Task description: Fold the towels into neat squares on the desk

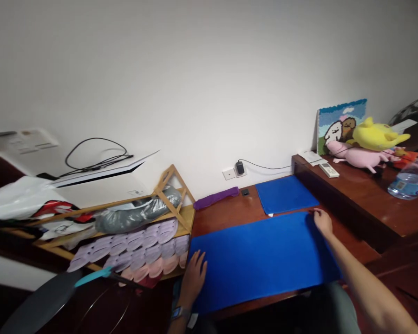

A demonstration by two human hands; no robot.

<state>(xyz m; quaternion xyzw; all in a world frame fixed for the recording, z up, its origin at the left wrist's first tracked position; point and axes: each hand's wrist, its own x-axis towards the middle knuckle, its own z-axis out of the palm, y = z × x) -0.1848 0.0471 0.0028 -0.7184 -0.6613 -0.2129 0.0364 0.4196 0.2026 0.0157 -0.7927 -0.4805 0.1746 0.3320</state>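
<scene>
A large blue towel (pixel 261 260) lies spread out on the reddish-brown wooden desk. My left hand (pixel 194 273), with a watch on its wrist, rests flat on the towel's left edge, fingers extended. At the far right corner, the fingers of my right hand (pixel 322 222) are drawn together on the towel's edge. Behind it lies a smaller folded blue towel (pixel 285 195) with a white tag at its front edge. A rolled or folded purple cloth (pixel 216 198) sits against the wall, left of the smaller towel.
On the left, a wooden rack (pixel 174 199) holds lilac and pink slippers (pixel 135 241) and plastic-wrapped items. To the right, a raised ledge carries plush toys (pixel 379 134), a remote (pixel 329 170) and a water bottle (pixel 409 183). A black charger (pixel 240 167) is plugged into the wall.
</scene>
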